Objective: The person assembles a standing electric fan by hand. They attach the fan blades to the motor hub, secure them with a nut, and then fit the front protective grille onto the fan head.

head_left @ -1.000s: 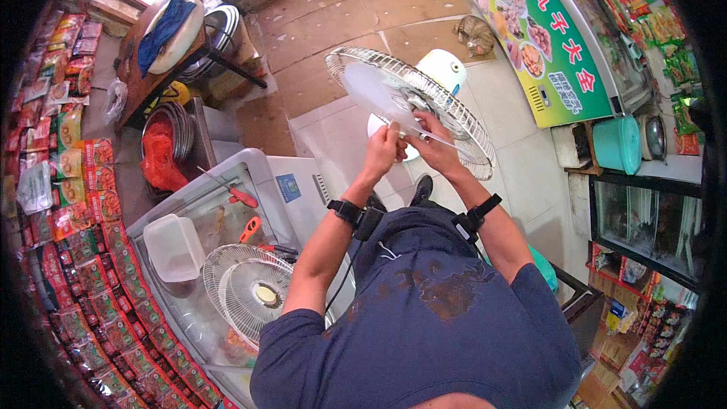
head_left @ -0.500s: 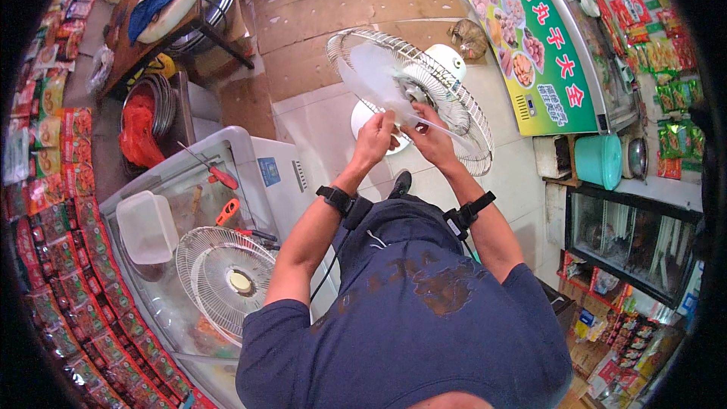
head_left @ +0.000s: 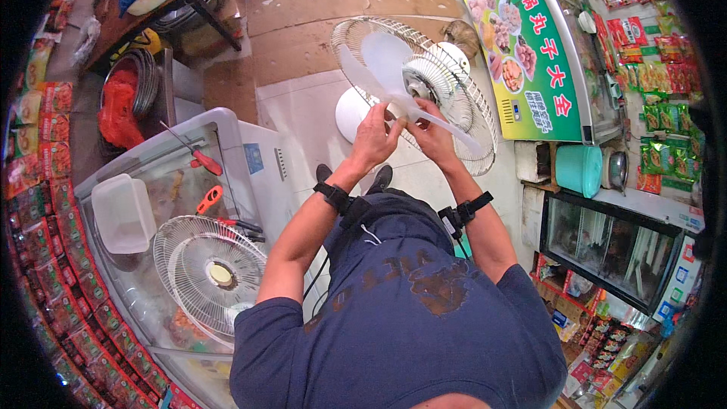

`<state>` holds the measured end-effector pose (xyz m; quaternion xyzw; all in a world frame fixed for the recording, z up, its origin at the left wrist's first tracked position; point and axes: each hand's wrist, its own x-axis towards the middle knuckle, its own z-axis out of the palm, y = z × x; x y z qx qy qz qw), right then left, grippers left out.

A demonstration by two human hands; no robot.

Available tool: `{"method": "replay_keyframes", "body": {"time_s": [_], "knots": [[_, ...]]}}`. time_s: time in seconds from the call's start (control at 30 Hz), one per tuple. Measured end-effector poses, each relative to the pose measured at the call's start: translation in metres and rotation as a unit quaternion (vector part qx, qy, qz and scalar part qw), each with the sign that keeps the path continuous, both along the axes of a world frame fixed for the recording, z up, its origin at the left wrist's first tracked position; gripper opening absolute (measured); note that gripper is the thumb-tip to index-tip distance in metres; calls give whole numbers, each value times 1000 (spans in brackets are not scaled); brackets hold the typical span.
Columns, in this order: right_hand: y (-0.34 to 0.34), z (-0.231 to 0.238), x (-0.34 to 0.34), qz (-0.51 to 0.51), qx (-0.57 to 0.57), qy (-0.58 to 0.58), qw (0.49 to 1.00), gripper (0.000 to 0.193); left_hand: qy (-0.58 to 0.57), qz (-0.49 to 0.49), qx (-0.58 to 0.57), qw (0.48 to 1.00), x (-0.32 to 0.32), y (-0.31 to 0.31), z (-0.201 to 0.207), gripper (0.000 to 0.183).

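A white standing fan is in front of me with its front off. Its translucent white blade faces me, and the round wire rear guard is behind it. My left hand is closed at the blade's hub, fingertips pinched near the centre. From the other side my right hand grips the same hub beside a lower blade wing. My fingers cover most of the hub, so any small part between them is hidden. The fan's white base shows on the floor behind my left hand.
On the glass-topped freezer at left lie the front wire guard, a red-handled screwdriver, an orange-handled tool and a clear plastic tub. A cat lies behind the fan. A green-fronted display freezer stands at right.
The blade has turned about its hub, so two wings now show above my hands. Both hands stay at the hub. The whole view has shifted slightly.
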<state>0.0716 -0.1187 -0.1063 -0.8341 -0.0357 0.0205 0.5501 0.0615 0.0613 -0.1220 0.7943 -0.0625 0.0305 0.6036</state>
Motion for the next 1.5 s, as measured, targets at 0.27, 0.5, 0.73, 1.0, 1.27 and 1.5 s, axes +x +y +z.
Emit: {"method": "replay_keyframes", "body": {"time_s": [0.27, 0.5, 0.73, 1.0, 1.27, 1.5], "knots": [[-2, 11, 0, -6, 22, 64, 998, 50, 190, -37, -194, 962, 9, 4, 5, 43], [0, 20, -1, 16, -42, 42, 998, 52, 298, -86, -253, 917, 16, 7, -2, 44], [2, 19, -1, 15, -14, 48, 999, 53, -40, 22, 28, 999, 3, -2, -3, 53], [-2, 22, -2, 0, -62, 47, 997, 53, 424, -119, -331, 834, 14, 4, -2, 60], [-1, 20, -4, -5, -37, 71, 997, 53, 240, -66, -132, 960, 14, -5, -22, 48], [-3, 14, -2, 9, 1, 65, 998, 56, -20, 8, 49, 999, 6, 1, -5, 48]]}}
